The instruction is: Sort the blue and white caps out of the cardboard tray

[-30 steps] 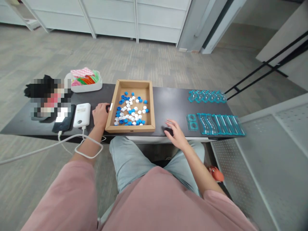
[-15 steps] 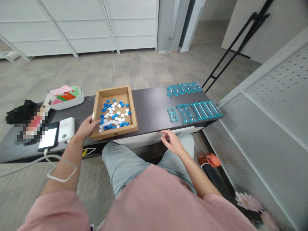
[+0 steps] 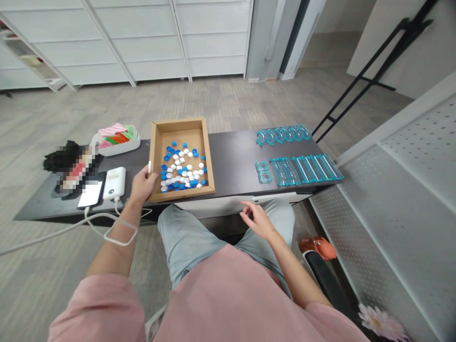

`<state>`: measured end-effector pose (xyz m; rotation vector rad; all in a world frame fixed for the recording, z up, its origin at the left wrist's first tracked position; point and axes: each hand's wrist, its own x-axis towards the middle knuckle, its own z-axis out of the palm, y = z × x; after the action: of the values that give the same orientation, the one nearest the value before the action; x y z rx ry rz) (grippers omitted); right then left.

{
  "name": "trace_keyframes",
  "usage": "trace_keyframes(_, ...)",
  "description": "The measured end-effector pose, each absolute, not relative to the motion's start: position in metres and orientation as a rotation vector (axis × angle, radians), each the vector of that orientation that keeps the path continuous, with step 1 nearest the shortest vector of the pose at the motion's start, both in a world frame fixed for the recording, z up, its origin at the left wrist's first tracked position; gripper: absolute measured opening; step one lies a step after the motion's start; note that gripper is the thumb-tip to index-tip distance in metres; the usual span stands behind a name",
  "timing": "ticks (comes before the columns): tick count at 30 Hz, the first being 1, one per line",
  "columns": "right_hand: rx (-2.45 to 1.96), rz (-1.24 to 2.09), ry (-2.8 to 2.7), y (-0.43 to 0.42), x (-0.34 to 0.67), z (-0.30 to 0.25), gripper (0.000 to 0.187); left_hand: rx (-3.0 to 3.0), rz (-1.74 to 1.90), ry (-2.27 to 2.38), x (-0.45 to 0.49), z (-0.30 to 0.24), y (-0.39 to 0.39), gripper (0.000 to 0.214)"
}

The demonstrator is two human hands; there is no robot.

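Cardboard tray sits on the bench, its left wall clamped by the left hand's fingers. Blue and white pieces lie loose and mixed inside, right of those fingers. Right hand: fingers apart, nothing held, just off the bench's near edge. Teal parts lie in rows beyond and right of them. Judgement: teal parts laid out; tray pieces unsorted, none joined to teal.

Dark grey tabletop carried cardboard tray left of centre. White basket, phone, power bank, black bundle lay further left. Right end held curved teal pieces at back, teal tubes plus two teal squares in front.
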<state>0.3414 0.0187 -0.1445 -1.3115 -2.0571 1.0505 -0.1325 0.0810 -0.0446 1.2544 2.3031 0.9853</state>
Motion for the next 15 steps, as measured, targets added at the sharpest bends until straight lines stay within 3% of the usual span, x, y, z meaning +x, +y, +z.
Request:
trace_keyframes(7, -1.317, 1.051, -2.092, 0.0207, 0.3421, -0.1489, 0.059, 1.238, 1.018, 2.291, -0.1313, -0.0436, 0.0747, 0.053)
trace_keyframes(15, -1.304, 1.076, -2.124, 0.0239, 0.3381, -0.1489, 0.061, 1.212, 1.020, 2.270, -0.1326, -0.0461, 0.0786, 0.043)
